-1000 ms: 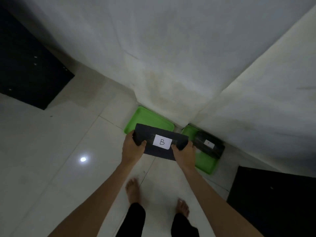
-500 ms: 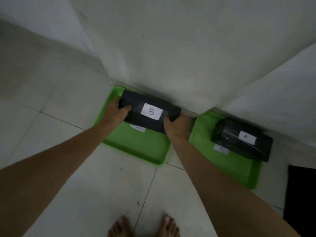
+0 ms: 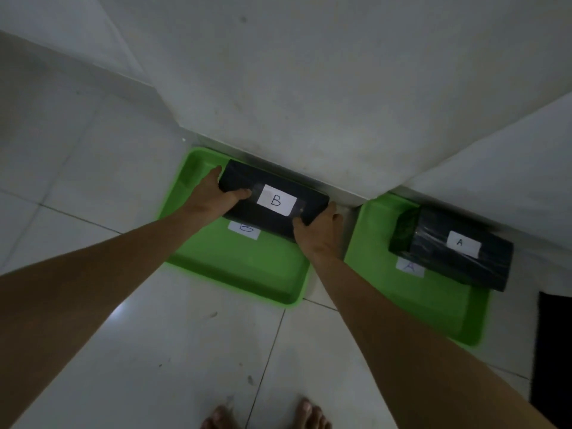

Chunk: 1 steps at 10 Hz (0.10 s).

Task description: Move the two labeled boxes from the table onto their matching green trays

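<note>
A black box with a white B label is over the far half of the left green tray, whose own white B label shows just in front of it. My left hand grips the box's left end and my right hand grips its right end. Whether the box rests on the tray or hangs just above it I cannot tell. A second black box labelled A lies on the right green tray, behind that tray's A label.
Both trays lie on a white tiled floor against the foot of a white wall that forms a corner. A black mat lies at the right edge. My bare feet stand at the bottom of the view.
I have bent down and carried the B box from chest height to the left tray. Since half a second ago it has sunk a little lower over the tray.
</note>
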Motion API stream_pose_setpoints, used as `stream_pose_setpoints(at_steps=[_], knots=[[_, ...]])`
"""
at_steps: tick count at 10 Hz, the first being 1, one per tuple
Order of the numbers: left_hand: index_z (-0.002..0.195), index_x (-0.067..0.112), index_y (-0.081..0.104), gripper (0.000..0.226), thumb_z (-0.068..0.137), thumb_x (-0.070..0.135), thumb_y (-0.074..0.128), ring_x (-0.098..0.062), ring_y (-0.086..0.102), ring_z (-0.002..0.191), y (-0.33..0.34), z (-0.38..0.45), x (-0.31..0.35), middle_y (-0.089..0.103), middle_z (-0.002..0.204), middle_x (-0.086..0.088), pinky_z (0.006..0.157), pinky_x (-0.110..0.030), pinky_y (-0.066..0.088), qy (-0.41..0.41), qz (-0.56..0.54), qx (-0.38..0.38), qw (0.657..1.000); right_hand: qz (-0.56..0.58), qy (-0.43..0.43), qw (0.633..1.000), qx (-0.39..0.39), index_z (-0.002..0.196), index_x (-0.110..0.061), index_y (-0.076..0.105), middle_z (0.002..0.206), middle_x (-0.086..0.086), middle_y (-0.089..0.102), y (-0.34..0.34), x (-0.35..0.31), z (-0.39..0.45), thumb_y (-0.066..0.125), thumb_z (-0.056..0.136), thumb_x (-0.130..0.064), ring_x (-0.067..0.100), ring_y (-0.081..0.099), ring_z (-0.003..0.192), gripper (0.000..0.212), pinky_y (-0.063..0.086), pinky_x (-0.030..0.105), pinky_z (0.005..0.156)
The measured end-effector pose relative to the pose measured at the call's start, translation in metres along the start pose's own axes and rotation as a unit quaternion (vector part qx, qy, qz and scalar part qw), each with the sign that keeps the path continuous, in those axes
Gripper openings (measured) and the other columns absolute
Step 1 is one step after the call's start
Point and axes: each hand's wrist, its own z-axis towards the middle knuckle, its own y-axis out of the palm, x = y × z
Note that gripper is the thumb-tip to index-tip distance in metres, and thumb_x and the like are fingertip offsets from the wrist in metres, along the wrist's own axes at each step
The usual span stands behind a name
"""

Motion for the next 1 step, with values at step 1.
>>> stream_pose_setpoints(at_steps=[1], knots=[[0.150,0.006,0.029,0.086,0.082,0.028,0.077,-0.035,0.048,0.131,0.0059,-0.0049,0.0091,0.047,0.147,-0.018,0.101,-0.035,0.037,0.040,0.052,0.045,0.997,-0.058,-0.022,0.998,0.007,0.144,-0.008,0.035,0.138,0.020,0.044,-0.0110,-0.0034,0.0115,0.067,0.088,-0.032,0.037,0.044,0.129,0.068,0.043,0.044,0.104]])
